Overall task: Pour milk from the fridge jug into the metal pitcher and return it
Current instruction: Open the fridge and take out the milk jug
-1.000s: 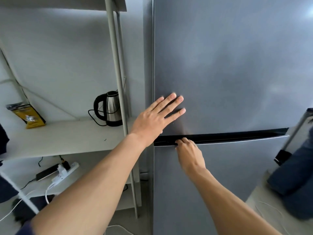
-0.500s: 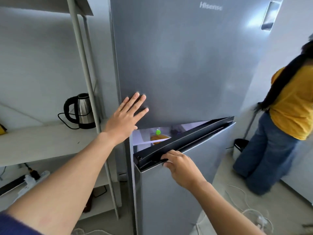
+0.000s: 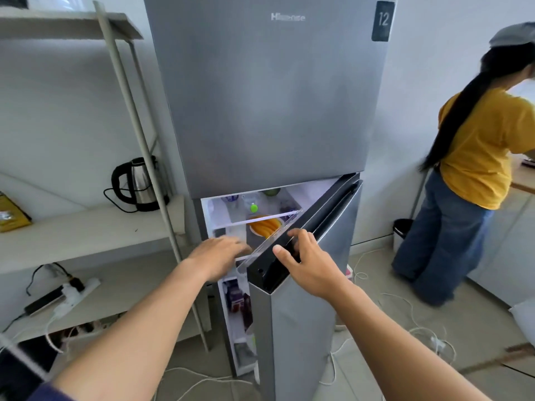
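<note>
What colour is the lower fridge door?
Silver-grey lower fridge door, black along its top edge; head view.

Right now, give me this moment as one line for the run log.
phase: fridge access | lower fridge door: ajar | right hand: grips door's top edge | left hand: blurred, fingers extended into the fridge

The right hand [image 3: 309, 264] is gripping the top edge of the lower fridge door [image 3: 304, 328] (standing ajar), while the left hand [image 3: 220, 253] is hovering at the lit compartment [image 3: 220, 211].
</note>
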Demonstrator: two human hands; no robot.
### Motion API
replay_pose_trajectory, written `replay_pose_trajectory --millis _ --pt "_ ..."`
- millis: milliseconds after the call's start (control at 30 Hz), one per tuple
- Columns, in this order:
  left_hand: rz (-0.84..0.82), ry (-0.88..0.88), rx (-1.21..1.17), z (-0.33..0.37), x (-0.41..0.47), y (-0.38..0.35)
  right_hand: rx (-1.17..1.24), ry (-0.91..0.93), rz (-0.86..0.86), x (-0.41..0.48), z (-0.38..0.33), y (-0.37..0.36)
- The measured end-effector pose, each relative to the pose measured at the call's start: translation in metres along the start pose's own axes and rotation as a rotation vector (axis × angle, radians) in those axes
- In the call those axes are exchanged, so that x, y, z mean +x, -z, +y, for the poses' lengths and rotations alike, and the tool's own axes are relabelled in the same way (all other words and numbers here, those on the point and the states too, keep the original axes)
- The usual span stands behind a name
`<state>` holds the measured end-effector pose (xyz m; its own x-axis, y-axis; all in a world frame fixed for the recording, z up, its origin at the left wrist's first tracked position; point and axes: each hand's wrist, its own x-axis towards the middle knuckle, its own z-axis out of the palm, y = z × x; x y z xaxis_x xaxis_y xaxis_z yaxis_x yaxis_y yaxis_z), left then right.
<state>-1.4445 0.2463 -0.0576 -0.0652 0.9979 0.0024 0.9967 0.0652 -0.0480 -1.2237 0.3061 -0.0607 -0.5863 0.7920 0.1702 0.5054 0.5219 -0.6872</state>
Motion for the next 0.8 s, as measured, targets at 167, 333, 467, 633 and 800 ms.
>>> replay_pose_trajectory --millis 167,333,467,633,800 --pt "-0.09 -0.05 -0.038 0.065 -0.017 -0.019 -0.067 -0.036 -0.04 -0.046 0.023 0.036" --pt "-0.138 -0.096 -0.075 0.127 -0.019 -0.027 0.011 -0.115 -0.076 -0.089 0.05 0.08" --pt "-0.159 -0.15 -0.062 0.173 -0.022 -0.027 -0.094 -0.145 -0.028 -0.117 0.066 0.117" --pt "-0.154 -0.232 -0.089 0.23 -0.013 -0.025 -0.311 -0.158 0.158 -0.155 0.085 0.16" --pt "-0.19 -0.307 -0.063 0.291 -0.004 -0.023 -0.492 -0.24 0.277 -0.182 0.112 0.181"
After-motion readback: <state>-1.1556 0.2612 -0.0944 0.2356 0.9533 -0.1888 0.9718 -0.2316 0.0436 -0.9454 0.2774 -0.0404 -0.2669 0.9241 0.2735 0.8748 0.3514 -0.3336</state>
